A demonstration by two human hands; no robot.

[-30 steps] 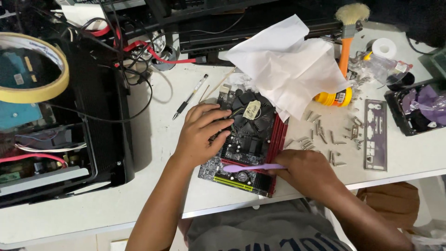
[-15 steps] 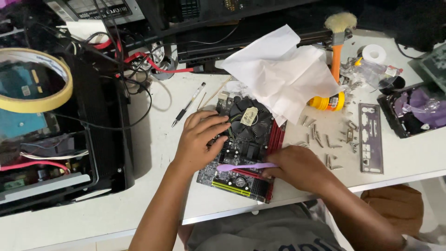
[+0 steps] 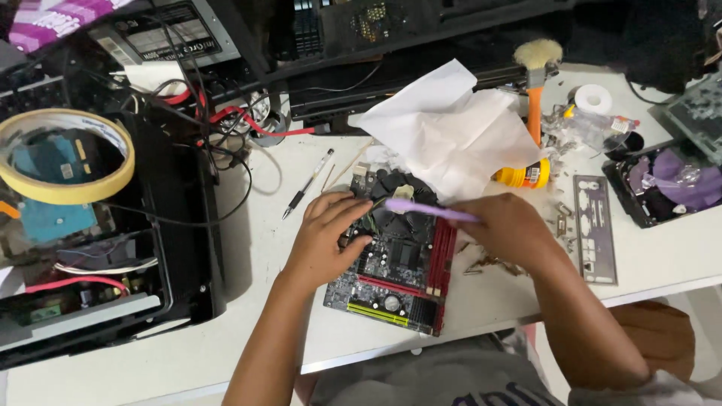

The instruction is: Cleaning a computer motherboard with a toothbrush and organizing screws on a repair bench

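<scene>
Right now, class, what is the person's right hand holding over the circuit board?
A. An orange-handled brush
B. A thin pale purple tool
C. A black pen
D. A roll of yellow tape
B: the right hand grips a thin pale purple tool reaching over the circuit board, while the pen, the orange-handled brush and the tape roll lie apart, untouched.

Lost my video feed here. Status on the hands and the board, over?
Left hand flat on motherboard, steadying. Right hand holds purple toothbrush, head over the fan. White paper lies beyond the board, loose screws at right.
</scene>
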